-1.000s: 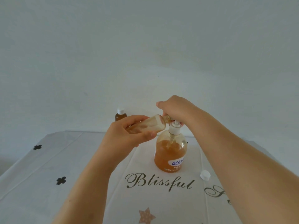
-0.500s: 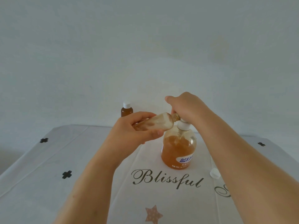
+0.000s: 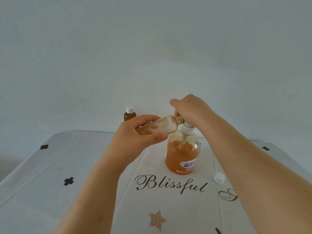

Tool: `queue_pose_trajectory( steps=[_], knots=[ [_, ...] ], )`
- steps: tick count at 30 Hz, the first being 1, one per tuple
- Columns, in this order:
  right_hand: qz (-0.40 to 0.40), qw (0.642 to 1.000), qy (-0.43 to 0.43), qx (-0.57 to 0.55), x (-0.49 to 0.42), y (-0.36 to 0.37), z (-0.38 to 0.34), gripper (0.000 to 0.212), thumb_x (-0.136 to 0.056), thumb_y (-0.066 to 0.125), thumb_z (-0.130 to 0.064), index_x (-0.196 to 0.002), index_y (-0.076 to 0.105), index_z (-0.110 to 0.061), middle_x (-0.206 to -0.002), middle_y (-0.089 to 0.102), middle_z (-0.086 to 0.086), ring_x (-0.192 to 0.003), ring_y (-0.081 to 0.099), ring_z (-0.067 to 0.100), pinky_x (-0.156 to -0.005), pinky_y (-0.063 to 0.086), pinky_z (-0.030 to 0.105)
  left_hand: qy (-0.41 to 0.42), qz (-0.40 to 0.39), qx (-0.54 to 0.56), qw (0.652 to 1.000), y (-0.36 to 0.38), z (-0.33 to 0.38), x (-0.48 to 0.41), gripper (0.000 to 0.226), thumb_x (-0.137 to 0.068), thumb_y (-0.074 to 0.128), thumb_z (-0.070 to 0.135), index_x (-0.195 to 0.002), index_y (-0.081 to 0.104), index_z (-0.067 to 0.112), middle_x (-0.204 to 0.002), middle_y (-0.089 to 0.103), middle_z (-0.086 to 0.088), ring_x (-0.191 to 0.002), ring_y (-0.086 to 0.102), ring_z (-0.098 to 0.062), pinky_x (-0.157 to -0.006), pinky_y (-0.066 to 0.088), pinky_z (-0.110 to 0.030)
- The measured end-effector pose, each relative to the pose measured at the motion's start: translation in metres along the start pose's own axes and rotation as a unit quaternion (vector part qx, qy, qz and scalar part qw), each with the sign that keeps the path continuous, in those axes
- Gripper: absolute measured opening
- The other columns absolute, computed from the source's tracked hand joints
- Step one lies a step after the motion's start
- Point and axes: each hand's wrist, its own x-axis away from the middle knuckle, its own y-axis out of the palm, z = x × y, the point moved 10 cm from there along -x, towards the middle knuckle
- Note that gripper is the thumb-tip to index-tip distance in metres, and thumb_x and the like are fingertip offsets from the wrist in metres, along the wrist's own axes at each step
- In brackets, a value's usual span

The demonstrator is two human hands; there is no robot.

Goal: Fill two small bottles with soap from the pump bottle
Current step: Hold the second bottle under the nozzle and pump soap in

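Observation:
The pump bottle (image 3: 183, 154) stands on the table, over half full of amber soap, with a white pump collar. My right hand (image 3: 189, 108) covers and presses the pump head, which is hidden under it. My left hand (image 3: 136, 135) grips a small uncapped bottle (image 3: 162, 126), tilted almost flat, its open neck held against the pump spout. Soap streaks coat its inside. A second small bottle (image 3: 129, 114), dark amber with a white cap, stands upright at the far side of the table.
A loose white cap (image 3: 219, 177) lies on the table right of the pump bottle, beside my right forearm. A white tablecloth (image 3: 67, 166) printed with "Blissful", black clovers and a star covers the table. A plain wall rises behind.
The view has shifted a little, so everything sits slightly further right. Both hands keep the same hold: small bottle at the spout, right hand on the pump head.

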Motion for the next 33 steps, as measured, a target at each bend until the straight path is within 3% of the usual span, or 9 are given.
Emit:
queue_pose_trajectory(
  steps=[7, 12, 16, 23, 26, 33],
  knots=[
    [-0.047, 0.998, -0.005, 0.043, 0.005, -0.007, -0.015, 0.041, -0.099, 0.044, -0.032, -0.095, 0.075, -0.005, -0.041, 0.059, -0.001, -0.056, 0.056, 0.021, -0.073, 0.052, 0.035, 0.022, 0.015, 0.007, 1.000, 0.000, 0.008, 0.002, 0.044, -0.068, 0.085, 0.027, -0.109, 0.070, 0.032, -0.093, 0.073, 0.015, -0.080, 0.068, 0.002, -0.066, 0.049, -0.016],
    [-0.074, 0.997, -0.009, 0.031, 0.009, 0.001, -0.015, 0.041, -0.101, 0.042, -0.031, -0.099, 0.073, -0.004, -0.064, 0.058, 0.002, -0.061, 0.051, 0.019, -0.065, 0.043, 0.032, 0.012, 0.011, -0.003, 1.000, -0.002, 0.005, 0.001, 0.046, -0.067, 0.086, 0.029, -0.110, 0.070, 0.033, -0.096, 0.072, 0.014, -0.083, 0.067, 0.002, -0.068, 0.049, -0.017],
    [-0.059, 0.998, -0.028, 0.024, 0.009, -0.001, -0.017, 0.043, -0.102, 0.040, -0.030, -0.082, 0.072, -0.009, -0.056, 0.053, -0.003, -0.059, 0.050, 0.017, -0.060, 0.040, 0.030, 0.006, -0.004, -0.013, 1.000, -0.001, 0.004, 0.002, 0.045, -0.068, 0.085, 0.032, -0.110, 0.069, 0.034, -0.096, 0.072, 0.015, -0.082, 0.067, 0.004, -0.068, 0.049, -0.017],
    [-0.038, 0.999, -0.038, 0.001, 0.007, 0.006, -0.009, 0.044, -0.105, 0.035, -0.023, -0.094, 0.073, -0.004, -0.071, 0.058, -0.005, -0.070, 0.052, 0.017, -0.063, 0.039, 0.030, -0.008, -0.011, -0.040, 0.999, -0.001, -0.003, 0.000, 0.043, -0.067, 0.084, 0.036, -0.107, 0.069, 0.038, -0.095, 0.071, 0.016, -0.081, 0.067, 0.001, -0.069, 0.052, -0.019],
    [-0.031, 0.999, -0.028, -0.022, 0.008, 0.005, -0.006, 0.047, -0.105, 0.035, -0.027, -0.089, 0.074, -0.006, -0.069, 0.057, -0.006, -0.067, 0.051, 0.015, -0.058, 0.036, 0.028, -0.008, -0.011, -0.039, 0.999, -0.001, -0.004, 0.001, 0.044, -0.067, 0.084, 0.036, -0.108, 0.069, 0.036, -0.096, 0.071, 0.016, -0.084, 0.067, 0.000, -0.066, 0.052, -0.018],
    [-0.031, 0.999, -0.020, -0.030, 0.008, 0.005, -0.004, 0.045, -0.105, 0.035, -0.026, -0.098, 0.074, -0.004, -0.069, 0.056, -0.006, -0.067, 0.050, 0.015, -0.058, 0.036, 0.028, -0.007, -0.009, -0.035, 0.999, 0.001, -0.002, 0.002, 0.042, -0.069, 0.084, 0.033, -0.107, 0.069, 0.036, -0.093, 0.072, 0.016, -0.079, 0.067, 0.001, -0.063, 0.051, -0.015]
  ],
)
